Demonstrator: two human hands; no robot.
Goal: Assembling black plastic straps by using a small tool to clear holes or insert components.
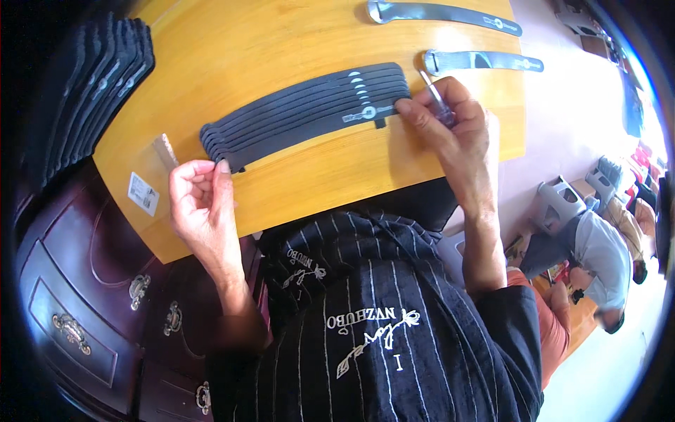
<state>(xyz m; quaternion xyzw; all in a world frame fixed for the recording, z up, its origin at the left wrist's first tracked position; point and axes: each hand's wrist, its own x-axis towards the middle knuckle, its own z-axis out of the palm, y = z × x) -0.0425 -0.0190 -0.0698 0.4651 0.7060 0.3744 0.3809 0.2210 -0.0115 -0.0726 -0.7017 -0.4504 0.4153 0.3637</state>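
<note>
Several black fabric straps [295, 105] lie overlapped like a fan on the wooden table, each with a pale printed mark near the right end. My left hand [204, 197] is closed, its thumb and forefinger pinching the left end of the nearest strap. At that strap's other end my right hand [460, 133] pinches with thumb and forefinger. It also holds a slim tool [434, 90] with a metal shaft and a clear handle, mostly hidden by the fingers. Beyond the right hand, two single straps [450, 14] with looped left ends lie apart.
A thick pile of black straps [105, 84] stands at the table's left edge. A white label [143, 193] and a small brownish strip [166, 150] lie by my left hand. Dark drawers [63, 316] stand at left. Grey stools [560, 204] and a seated person [601, 253] are at right.
</note>
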